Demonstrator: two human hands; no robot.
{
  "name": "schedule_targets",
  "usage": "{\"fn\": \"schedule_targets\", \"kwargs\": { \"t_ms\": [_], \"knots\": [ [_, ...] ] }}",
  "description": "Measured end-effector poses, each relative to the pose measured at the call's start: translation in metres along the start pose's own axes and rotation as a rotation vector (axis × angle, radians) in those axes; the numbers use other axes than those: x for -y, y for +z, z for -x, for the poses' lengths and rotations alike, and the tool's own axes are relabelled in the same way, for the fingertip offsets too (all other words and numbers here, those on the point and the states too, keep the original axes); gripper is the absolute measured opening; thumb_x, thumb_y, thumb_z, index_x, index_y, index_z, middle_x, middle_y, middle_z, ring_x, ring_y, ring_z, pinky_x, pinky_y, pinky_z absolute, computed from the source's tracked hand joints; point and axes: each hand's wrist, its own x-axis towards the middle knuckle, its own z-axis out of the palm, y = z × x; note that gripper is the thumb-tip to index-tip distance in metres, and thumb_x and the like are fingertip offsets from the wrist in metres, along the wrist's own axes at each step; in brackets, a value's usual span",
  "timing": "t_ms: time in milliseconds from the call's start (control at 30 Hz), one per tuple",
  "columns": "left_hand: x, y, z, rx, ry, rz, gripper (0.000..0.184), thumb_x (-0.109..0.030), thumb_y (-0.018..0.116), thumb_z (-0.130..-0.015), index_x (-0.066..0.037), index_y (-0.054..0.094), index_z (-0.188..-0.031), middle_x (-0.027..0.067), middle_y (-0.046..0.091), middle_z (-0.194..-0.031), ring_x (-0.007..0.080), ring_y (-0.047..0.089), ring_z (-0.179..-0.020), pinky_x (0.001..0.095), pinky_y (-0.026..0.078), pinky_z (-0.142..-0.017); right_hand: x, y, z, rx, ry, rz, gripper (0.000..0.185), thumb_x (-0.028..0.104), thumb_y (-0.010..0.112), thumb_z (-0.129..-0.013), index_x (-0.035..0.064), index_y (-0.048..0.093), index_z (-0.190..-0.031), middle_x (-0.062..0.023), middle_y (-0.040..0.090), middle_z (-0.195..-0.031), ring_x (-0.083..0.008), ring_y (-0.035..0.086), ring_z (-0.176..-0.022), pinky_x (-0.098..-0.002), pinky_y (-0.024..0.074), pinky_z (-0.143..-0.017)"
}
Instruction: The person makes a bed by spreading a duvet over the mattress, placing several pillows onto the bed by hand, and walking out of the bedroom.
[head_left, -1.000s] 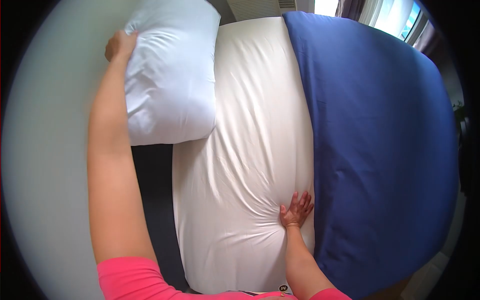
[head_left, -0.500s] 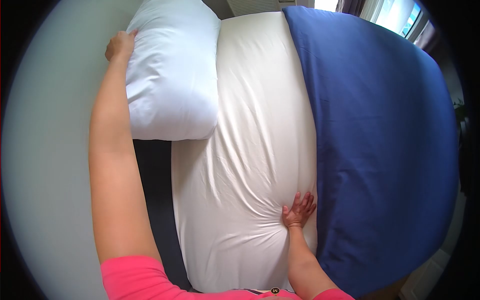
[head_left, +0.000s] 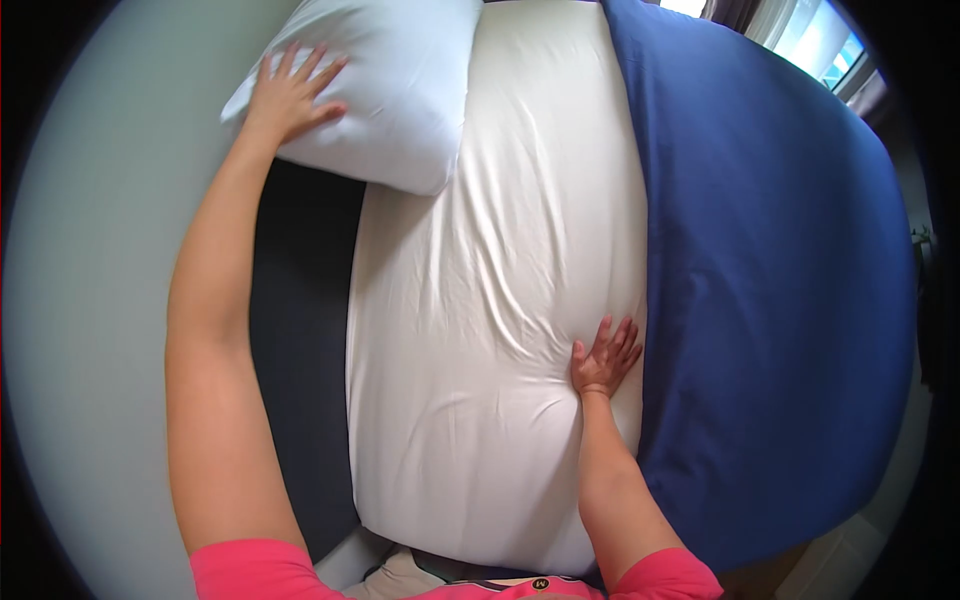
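A white pillow (head_left: 400,95) lies at the top left of the bed, over the dark headboard (head_left: 300,330) and the edge of the cream sheet (head_left: 480,300). My left hand (head_left: 292,95) rests on the pillow's near left part with its fingers spread. Pressed flat on the cream sheet, my right hand (head_left: 606,360) has its fingers apart, and wrinkles run out from it. Just right of that hand is the edge of the blue cover (head_left: 770,300), which my right hand does not hold.
A pale wall (head_left: 110,300) runs down the left side. At the top right, a window (head_left: 825,50) stands beside curtains. Part of a plant (head_left: 922,236) shows at the right edge, and a pale object (head_left: 830,560) is at the lower right.
My left hand has let go of the pillow's left edge and now lies spread on top of it. The pillow appears higher and tilted in view. My right hand stays on the sheet.
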Motion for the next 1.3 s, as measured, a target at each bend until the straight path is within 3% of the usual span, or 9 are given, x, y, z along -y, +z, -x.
{"fn": "schedule_targets", "kwargs": {
  "t_ms": [167,267,367,533,667,900,1067,1233,1300],
  "knots": [
    [-0.005,-0.032,0.048,-0.327,-0.165,0.049,0.043,-0.030,0.048,-0.078,-0.008,0.056,-0.114,0.0155,0.048,-0.126,0.0299,0.034,-0.126,0.0456,0.018,-0.106,0.005,-0.012,0.002,0.062,0.013,0.054,0.072,0.050,0.045,-0.081,0.0215,0.017,-0.140,-0.0099,0.006,-0.147,-0.0288,0.005,-0.135,-0.0496,0.0059,-0.108],
    [-0.013,-0.079,0.126,-0.142,-0.410,-0.229,0.052,-0.036,0.047,-0.087,-0.020,0.034,-0.135,0.0086,0.034,-0.139,0.0291,0.028,-0.129,0.0513,0.021,-0.103,0.004,-0.014,0.006,-0.014,-0.024,0.008,0.070,0.047,0.047,-0.082,0.0187,0.020,-0.140,-0.0111,0.009,-0.146,-0.0285,0.007,-0.135,-0.0496,0.0066,-0.107],
    [-0.062,-0.121,0.243,-0.268,-0.530,0.287,0.049,-0.026,0.051,-0.084,-0.014,0.040,-0.131,0.0156,0.037,-0.134,0.0326,0.030,-0.127,0.0548,0.017,-0.103,-0.003,-0.022,0.016,-0.013,-0.091,-0.057,0.069,0.050,0.042,-0.083,0.0164,0.022,-0.140,-0.0134,0.009,-0.147,-0.0305,0.004,-0.135,-0.0497,0.0018,-0.107],
    [-0.235,-0.240,0.518,0.163,-0.705,1.115,0.047,-0.015,0.054,-0.081,-0.007,0.044,-0.126,0.0183,0.042,-0.129,0.0317,0.038,-0.121,0.0477,0.024,-0.102,-0.048,-0.075,0.086,0.302,-0.626,-0.064,0.065,0.052,0.041,-0.083,0.0171,0.030,-0.137,-0.0163,0.013,-0.146,-0.0383,0.006,-0.134,-0.0536,0.0025,-0.106],
    [-0.425,-0.443,0.717,0.690,-1.462,1.651,0.038,-0.015,0.057,-0.081,-0.002,0.052,-0.117,0.0179,0.057,-0.110,0.0316,0.056,-0.101,0.0370,0.043,-0.088,-0.125,-0.128,0.224,0.548,-1.102,-0.071,0.072,0.049,0.055,-0.076,0.0229,0.029,-0.138,-0.0159,0.012,-0.146,-0.0419,0.005,-0.133,-0.0585,0.0044,-0.104],
    [-0.588,-0.726,0.808,1.117,-1.370,1.647,0.038,-0.023,0.054,-0.080,-0.001,0.054,-0.110,0.0204,0.058,-0.105,0.0360,0.056,-0.095,0.0428,0.044,-0.081,-0.221,-0.215,0.383,1.486,-1.826,0.505,0.054,0.045,0.053,-0.080,0.0179,0.047,-0.127,-0.0188,0.036,-0.136,-0.0342,0.025,-0.130,-0.0560,0.0143,-0.104],
    [-0.609,-0.833,0.773,0.784,-2.026,1.235,0.038,-0.026,0.049,-0.084,-0.003,0.051,-0.113,0.0198,0.058,-0.105,0.0363,0.055,-0.097,0.0436,0.043,-0.084,-0.250,-0.235,0.450,1.602,-1.935,0.168,0.049,0.037,0.053,-0.083,-0.0016,0.054,-0.115,-0.0196,0.058,-0.110,-0.0300,0.056,-0.105,-0.0314,0.0429,-0.088],
    [-0.665,-0.955,0.762,0.523,-2.765,0.638,0.031,-0.024,0.051,-0.082,-0.007,0.057,-0.106,0.0146,0.061,-0.102,0.0300,0.059,-0.091,0.0401,0.046,-0.078,-0.245,-0.253,0.509,1.653,-2.148,0.349,0.044,0.032,0.053,-0.085,-0.0023,0.054,-0.113,-0.0193,0.061,-0.105,-0.0274,0.058,-0.100,-0.0324,0.0438,-0.085],
    [-0.737,-1.029,0.780,-0.221,-3.027,-0.126,0.024,-0.024,0.055,-0.082,-0.006,0.057,-0.099,0.0060,0.061,-0.085,0.0218,0.058,-0.072,0.0345,0.047,-0.064,-0.265,-0.261,0.537,1.638,-2.182,0.345,0.042,0.030,0.051,-0.086,-0.0029,0.055,-0.112,-0.0178,0.062,-0.102,-0.0254,0.059,-0.096,-0.0319,0.0443,-0.083]
  ]
}}
